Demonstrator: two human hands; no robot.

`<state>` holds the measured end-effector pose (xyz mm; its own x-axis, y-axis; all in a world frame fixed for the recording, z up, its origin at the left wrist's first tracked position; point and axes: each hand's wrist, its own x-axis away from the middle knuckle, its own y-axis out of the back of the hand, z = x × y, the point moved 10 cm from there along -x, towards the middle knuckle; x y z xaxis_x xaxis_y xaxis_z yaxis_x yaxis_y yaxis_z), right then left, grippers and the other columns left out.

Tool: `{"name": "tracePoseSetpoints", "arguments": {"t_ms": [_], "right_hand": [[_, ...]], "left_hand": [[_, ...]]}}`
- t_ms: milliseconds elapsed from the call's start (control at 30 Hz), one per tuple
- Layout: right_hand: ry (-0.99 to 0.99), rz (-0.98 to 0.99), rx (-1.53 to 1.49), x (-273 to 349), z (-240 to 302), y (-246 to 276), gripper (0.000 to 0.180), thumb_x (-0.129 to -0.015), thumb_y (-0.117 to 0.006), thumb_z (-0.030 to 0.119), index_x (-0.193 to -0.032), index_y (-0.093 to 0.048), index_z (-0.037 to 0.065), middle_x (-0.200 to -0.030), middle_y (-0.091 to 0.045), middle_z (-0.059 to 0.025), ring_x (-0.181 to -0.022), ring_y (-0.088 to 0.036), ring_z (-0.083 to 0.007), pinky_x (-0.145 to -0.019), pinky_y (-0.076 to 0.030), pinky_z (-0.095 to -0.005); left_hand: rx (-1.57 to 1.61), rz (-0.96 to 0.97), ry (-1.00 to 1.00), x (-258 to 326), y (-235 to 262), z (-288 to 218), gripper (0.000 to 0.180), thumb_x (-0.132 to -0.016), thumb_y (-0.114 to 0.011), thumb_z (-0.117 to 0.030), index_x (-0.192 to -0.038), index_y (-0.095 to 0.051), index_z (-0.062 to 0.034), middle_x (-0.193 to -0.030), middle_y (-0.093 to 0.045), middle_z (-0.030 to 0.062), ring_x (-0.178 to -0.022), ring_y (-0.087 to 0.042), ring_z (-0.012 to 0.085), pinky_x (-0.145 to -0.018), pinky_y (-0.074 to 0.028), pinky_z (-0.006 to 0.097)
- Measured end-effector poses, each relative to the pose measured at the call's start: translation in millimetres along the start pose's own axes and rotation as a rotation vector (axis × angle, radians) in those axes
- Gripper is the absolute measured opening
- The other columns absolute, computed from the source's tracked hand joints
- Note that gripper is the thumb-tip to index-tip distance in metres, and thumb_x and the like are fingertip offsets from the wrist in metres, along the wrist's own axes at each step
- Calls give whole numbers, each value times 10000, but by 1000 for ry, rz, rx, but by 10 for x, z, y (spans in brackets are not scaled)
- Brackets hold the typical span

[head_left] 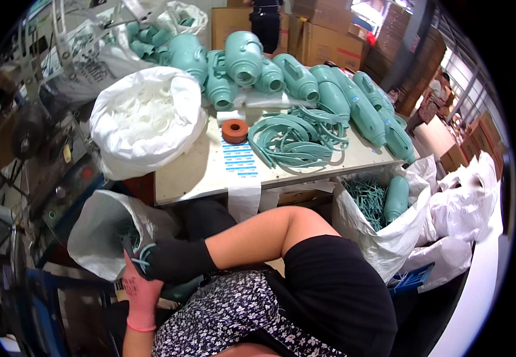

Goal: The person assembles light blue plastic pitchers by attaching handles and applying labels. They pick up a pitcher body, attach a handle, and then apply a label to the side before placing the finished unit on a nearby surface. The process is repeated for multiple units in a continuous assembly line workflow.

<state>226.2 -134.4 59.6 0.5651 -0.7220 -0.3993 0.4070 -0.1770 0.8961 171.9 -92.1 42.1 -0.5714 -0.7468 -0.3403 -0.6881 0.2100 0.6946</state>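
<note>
Lower left of frame: left hand (139,291), in a pink glove, and right hand (154,259), in a black sleeve, meet at the mouth of a white bag (100,226), their grip closed on teal straps (140,257). Upper centre: desk (192,172) bearing teal bottles (329,95).

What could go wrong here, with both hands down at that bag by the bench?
1. Teal bottles crowd the table's far and right edges; a knock could probably roll one off.
2. The loose teal straps are tangled near the front edge and may snag or slide off.
3. The left hand and right hand work low inside the white bag; straps could catch on the gloves.
</note>
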Motion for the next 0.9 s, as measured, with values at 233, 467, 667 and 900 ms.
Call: {"name": "tracePoseSetpoints", "arguments": {"t_ms": [233,467,667,900], "right_hand": [[55,-274,-119,-14,224,445,115,-733,-622,172,-814,-626,90,-810,-574,-111,-743,-579,-302,-636,-462,-415],[126,-487,10,-236,378,1096,466,-741,-673,177,-1195,-592,109,-1248,-522,-171,-1164,-503,-353,-920,-459,-449],[-213,-396,-110,194,-1307,781,360,-803,-611,54,-1162,-594,48,-1127,-598,-161,-996,-595,-335,-860,-491,-408],[-377,-346,316,-138,-3264,1140,139,-786,-581,109,-873,-667,43,-922,-625,-163,-873,-611,-352,-756,-500,-435]], "left_hand": [[-29,-70,-144,43,303,-409,899,-691,-780,-290,-1399,-334,39,-1090,-623,204,-977,-617,369,-857,-481,399],[-224,-421,-128,-315,1344,-490,641,-722,-747,-189,-1273,-480,1,-1250,-531,215,-1141,-521,388,-970,-418,405],[-335,-459,-74,-234,1473,379,271,-626,-783,-62,-841,-620,-38,-1330,-490,213,-1198,-497,392,-988,-421,425],[-277,-618,-156,-40,1655,185,273,-626,-818,-56,-781,-594,-40,-1365,-440,243,-1195,-498,411,-985,-430,425]]}}
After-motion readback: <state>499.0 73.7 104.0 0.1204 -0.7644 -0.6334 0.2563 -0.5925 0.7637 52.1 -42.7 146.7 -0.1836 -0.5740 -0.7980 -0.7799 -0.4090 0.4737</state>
